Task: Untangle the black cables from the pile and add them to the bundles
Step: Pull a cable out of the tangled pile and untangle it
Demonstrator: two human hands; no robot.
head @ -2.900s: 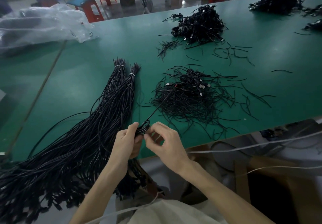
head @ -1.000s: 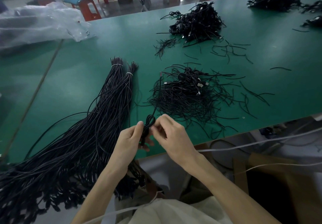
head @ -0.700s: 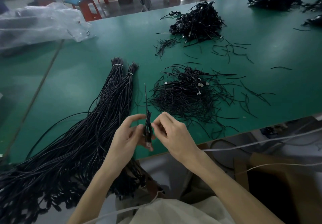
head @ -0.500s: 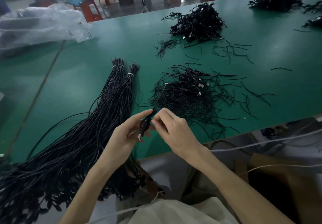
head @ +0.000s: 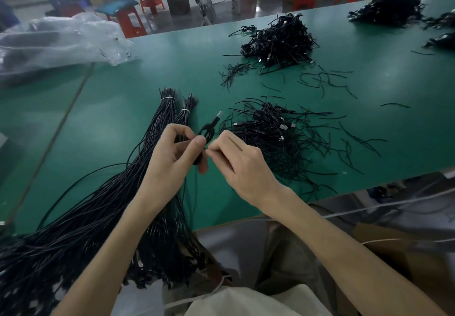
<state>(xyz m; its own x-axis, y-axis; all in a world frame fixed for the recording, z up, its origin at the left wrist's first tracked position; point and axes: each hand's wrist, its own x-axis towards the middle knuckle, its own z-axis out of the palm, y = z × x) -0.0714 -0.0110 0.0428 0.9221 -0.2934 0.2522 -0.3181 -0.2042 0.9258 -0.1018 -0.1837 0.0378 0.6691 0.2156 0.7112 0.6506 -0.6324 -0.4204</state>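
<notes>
Two hands are held close together above the near part of the green table [head: 110, 118]: a small coiled black cable [head: 208, 132] is gripped between the thumb and curled fingers of the left hand [head: 170, 158], its lower part is pinched by the fingertips of the right hand [head: 241, 163], and its metal plug [head: 218, 114] is seen sticking up beyond them. The tangled pile [head: 275, 136] is spread just beyond the right hand, and the tied bundles [head: 170, 110] are laid to its left, trailing under the left forearm. A taller heap [head: 278, 40] is set farther back.
</notes>
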